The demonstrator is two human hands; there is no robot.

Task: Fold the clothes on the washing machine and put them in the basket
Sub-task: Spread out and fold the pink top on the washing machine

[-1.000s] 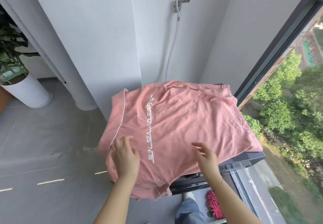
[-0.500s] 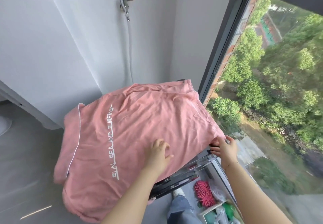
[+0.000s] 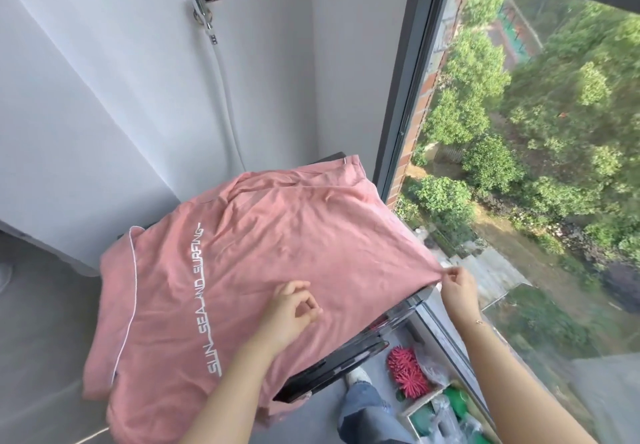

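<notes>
Pink shirt point(image 3: 263, 270) spread flat over the top of the washing machine point(image 3: 346, 360), white lettering "SUN_SEA_AND_SURFING" running lengthwise, white piping along one edge. Cloth wrinkled, overhanging the machine's near and left sides. Right hand point(image 3: 459, 288) pinches the shirt's right corner, pulling it to a taut point; the fabric fans away from that pinch. Left hand point(image 3: 294, 312) sits on the cloth just beside the pinch, fingers loosely curled.

Shirt point(image 3: 242, 270) is lying spread over the washing machine point(image 3: 346, 364), overhanging its left and near edges. Left hand point(image 3: 291, 312) is resting on the shirt's near-right part; right hand point(image 3: 457, 288) is pinching its right corner. Window point(image 3: 540, 166) is standing right; tap point(image 3: 206, 7) behind, on the wall.
</notes>
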